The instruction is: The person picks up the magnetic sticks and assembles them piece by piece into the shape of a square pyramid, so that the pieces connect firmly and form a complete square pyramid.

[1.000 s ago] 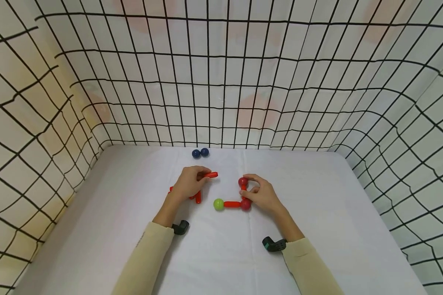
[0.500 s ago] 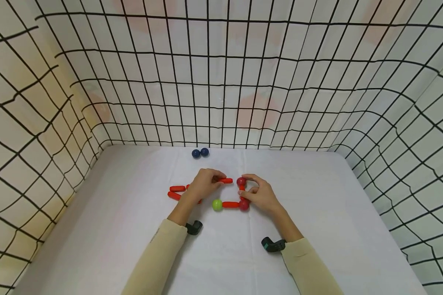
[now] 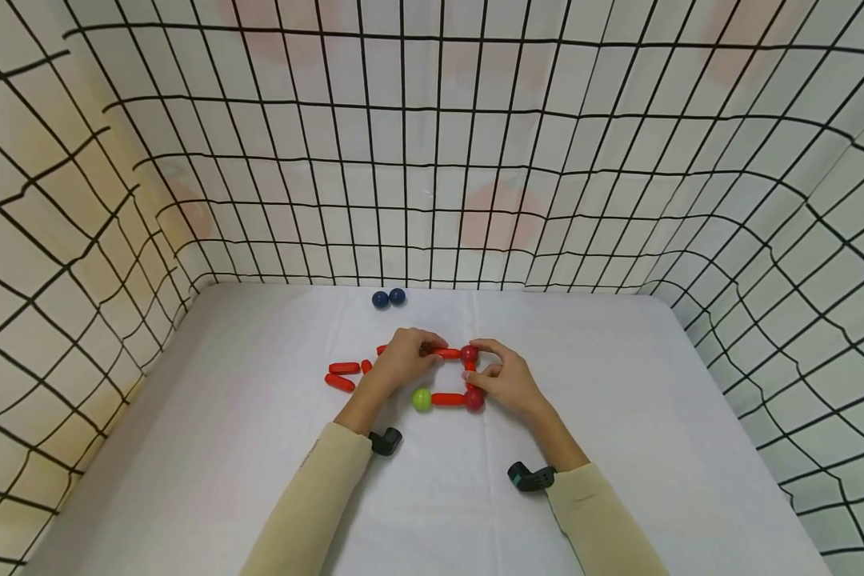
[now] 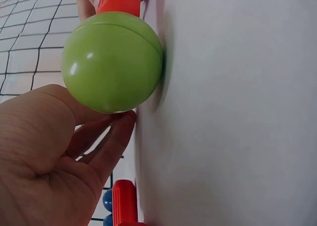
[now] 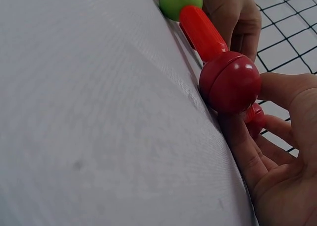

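Observation:
My left hand pinches a red rod, whose right end meets the far red ball. My right hand holds the upright side of the joined piece, fingers at the far ball and thumb by the short red rod between the two red balls. From the near red ball, another red rod runs left to a green ball. In the left wrist view the green ball hides part of my left fingertips and the rod they hold.
Several loose red rods lie left of my left hand, partly covered by it. Two dark blue balls sit together near the table's back edge. Black wire mesh surrounds the white table at the back and sides.
My left hand has moved right, bringing its red rod up to the far red ball. My right hand stays on the joined piece, which has shifted slightly left.

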Available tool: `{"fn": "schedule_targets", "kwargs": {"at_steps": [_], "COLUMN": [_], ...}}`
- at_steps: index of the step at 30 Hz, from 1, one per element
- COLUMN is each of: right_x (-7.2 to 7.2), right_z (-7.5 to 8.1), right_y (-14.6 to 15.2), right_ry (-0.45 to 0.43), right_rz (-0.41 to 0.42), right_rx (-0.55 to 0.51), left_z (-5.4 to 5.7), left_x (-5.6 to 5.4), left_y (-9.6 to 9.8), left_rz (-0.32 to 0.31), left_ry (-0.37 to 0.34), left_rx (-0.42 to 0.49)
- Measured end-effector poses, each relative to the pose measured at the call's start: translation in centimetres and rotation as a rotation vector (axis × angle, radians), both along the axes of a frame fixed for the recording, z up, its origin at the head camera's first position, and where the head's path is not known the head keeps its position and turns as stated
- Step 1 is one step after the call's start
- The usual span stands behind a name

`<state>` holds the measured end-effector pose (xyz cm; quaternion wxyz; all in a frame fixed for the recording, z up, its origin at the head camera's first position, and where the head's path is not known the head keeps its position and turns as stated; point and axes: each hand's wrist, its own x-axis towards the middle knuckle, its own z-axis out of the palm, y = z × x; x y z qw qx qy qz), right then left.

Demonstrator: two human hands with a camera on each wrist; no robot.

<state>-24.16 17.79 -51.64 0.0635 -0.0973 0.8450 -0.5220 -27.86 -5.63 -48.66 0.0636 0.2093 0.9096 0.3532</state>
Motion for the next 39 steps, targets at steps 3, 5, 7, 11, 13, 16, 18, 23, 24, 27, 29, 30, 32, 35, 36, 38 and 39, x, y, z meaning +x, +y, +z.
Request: {"fn": "schedule_targets", "kwargs": {"at_steps": [3,5,7,11,13,16,18,23,24,27,29,30,32,35,36,38,39], "right_x": [0.0,-0.2,-0.3,-1.0,-1.4,-2.1,-2.6,-3.6,-3.7,-3.9,-3.9,-4.0,-3.9,-3.9,-3.8,-3.7,-3.7], "right_z": [0.0,0.0,0.1,0.2,0.3,0.3,0.2,-0.2,-0.3,-0.4,-0.4,-0.4,-0.4,-0.4,-0.4,-0.4,-0.3], "right_y": [-0.1,-0.1,-0.1,-0.3,-0.4,-0.5,-0.7,-0.9,-1.0,-1.0,-1.0,-1.1,-1.1,-1.1,-1.1,-1.1,-1.0], "right_ry": [0.012,0.036,0.065,0.113,0.13,0.155,0.164,0.14,0.134,0.118,0.109,0.103,0.093,0.085,0.084,0.082,0.081], "right_rz": [-0.003,-0.015,-0.037,-0.063,-0.055,-0.012,0.027,0.113,0.128,0.149,0.153,0.151,0.146,0.137,0.133,0.125,0.121], "right_rx": [0.015,0.037,0.063,0.1,0.116,0.15,0.166,0.176,0.176,0.162,0.154,0.149,0.144,0.149,0.152,0.157,0.16], "left_z": [0.0,0.0,0.0,0.0,-0.1,-0.1,-0.2,-0.2,-0.2,-0.2,-0.2,-0.2,-0.2,-0.1,-0.1,0.1,0.2], "left_x": [0.0,0.1,0.1,0.2,0.2,0.2,0.2,0.2,0.2,0.2,0.2,0.2,0.2,0.0,-0.1,-0.3,-0.4], "left_y": [-0.1,-0.1,-0.1,-0.2,-0.1,-0.1,-0.1,-0.1,-0.1,-0.1,-0.2,-0.3,-0.5,-1.0,-1.2,-1.7,-2.0], "left_rz": [0.005,0.005,0.007,0.005,0.002,-0.005,-0.008,-0.008,-0.007,-0.008,-0.006,-0.003,0.005,0.025,0.036,0.061,0.075], "left_ry": [-0.002,-0.004,-0.008,-0.007,-0.002,0.008,0.017,0.032,0.034,0.034,0.028,0.021,0.012,0.015,0.017,0.028,0.029], "left_rx": [-0.001,-0.001,0.003,0.012,0.015,0.016,0.018,0.036,0.038,0.041,0.039,0.042,0.051,0.074,0.08,0.084,0.088]}}
